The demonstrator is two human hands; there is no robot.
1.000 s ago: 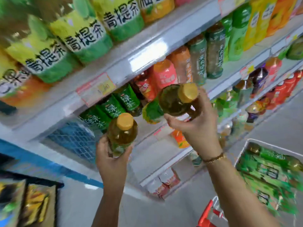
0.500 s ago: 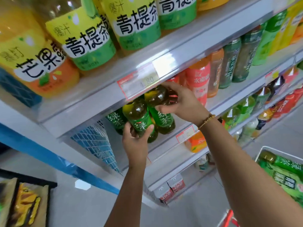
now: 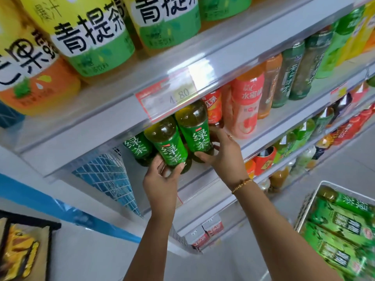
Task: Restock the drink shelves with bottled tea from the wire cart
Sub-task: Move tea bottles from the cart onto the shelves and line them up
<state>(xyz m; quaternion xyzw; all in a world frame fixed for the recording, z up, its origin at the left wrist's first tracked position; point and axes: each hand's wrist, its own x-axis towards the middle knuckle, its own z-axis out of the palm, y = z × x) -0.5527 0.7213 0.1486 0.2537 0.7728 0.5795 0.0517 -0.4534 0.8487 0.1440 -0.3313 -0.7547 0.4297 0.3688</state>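
Two green tea bottles stand side by side at the front of the second shelf. The left hand grips the base of the left bottle; the right hand clasps the right bottle. A third green tea bottle sits just left. The wire cart of bottled tea packs waits lower right.

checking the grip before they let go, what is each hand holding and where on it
The left hand grips one green-labelled plastic tea bottle at its base; the right hand grips another around its lower body.
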